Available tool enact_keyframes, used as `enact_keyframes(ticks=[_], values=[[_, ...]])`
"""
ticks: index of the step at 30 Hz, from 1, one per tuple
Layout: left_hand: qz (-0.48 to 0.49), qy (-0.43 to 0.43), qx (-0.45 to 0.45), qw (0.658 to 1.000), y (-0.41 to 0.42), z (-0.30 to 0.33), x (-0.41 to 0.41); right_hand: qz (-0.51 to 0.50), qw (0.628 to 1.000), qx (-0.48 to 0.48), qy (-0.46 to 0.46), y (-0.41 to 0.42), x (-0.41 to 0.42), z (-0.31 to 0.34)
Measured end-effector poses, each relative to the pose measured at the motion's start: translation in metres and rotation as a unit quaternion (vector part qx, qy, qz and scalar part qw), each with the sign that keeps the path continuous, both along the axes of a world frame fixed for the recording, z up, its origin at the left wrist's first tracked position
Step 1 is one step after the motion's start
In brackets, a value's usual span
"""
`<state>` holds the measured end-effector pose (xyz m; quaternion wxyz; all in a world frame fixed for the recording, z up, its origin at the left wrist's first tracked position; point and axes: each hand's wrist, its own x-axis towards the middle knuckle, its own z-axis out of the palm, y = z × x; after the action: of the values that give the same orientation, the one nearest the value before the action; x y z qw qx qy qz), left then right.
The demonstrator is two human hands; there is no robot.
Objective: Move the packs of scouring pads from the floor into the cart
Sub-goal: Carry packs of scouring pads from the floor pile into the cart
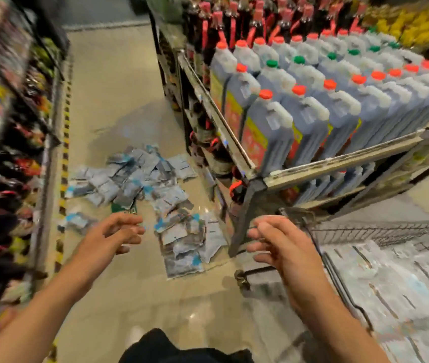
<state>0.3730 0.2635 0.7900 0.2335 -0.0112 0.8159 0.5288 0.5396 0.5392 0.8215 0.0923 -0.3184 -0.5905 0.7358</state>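
Note:
Several grey-and-blue packs of scouring pads [140, 179] lie scattered in a heap on the beige floor ahead of me, running down to a pack [183, 265] nearest my feet. A wire cart [344, 281] stands at the right, with more of these packs [396, 292] piled inside it. My left hand [111, 235] hangs in the air above the floor near the heap, fingers loosely spread and holding nothing. My right hand [278, 244] hovers just left of the cart's rim, fingers relaxed and empty. The whole view is motion-blurred.
A shelf unit [260, 179] packed with blue jugs with red and green caps [299, 113] juts out right of the heap. Another shelf of dark packets [11, 153] lines the left side, with a yellow-black striped strip [64, 174] along its base.

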Motion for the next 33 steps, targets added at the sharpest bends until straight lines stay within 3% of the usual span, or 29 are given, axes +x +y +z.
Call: enact_keyframes(ticks=[9, 16, 26, 33], values=[[0.161, -0.03, -0.023, 0.986, -0.239, -0.012, -0.054, 0.142, 0.984, -0.002, -0.104, -0.207, -0.151, -0.045], [0.228, -0.042, -0.008, 0.973, -0.364, 0.009, -0.106, 0.226, 0.959, 0.043, -0.166, -0.295, -0.253, -0.048], [0.284, -0.103, 0.001, 0.953, -0.401, -0.036, -0.193, 0.248, 0.943, 0.056, -0.214, -0.345, -0.386, -0.08], [0.336, -0.162, 0.018, 0.928, -0.401, -0.065, -0.302, 0.271, 0.935, 0.027, -0.227, -0.358, -0.508, -0.095]])
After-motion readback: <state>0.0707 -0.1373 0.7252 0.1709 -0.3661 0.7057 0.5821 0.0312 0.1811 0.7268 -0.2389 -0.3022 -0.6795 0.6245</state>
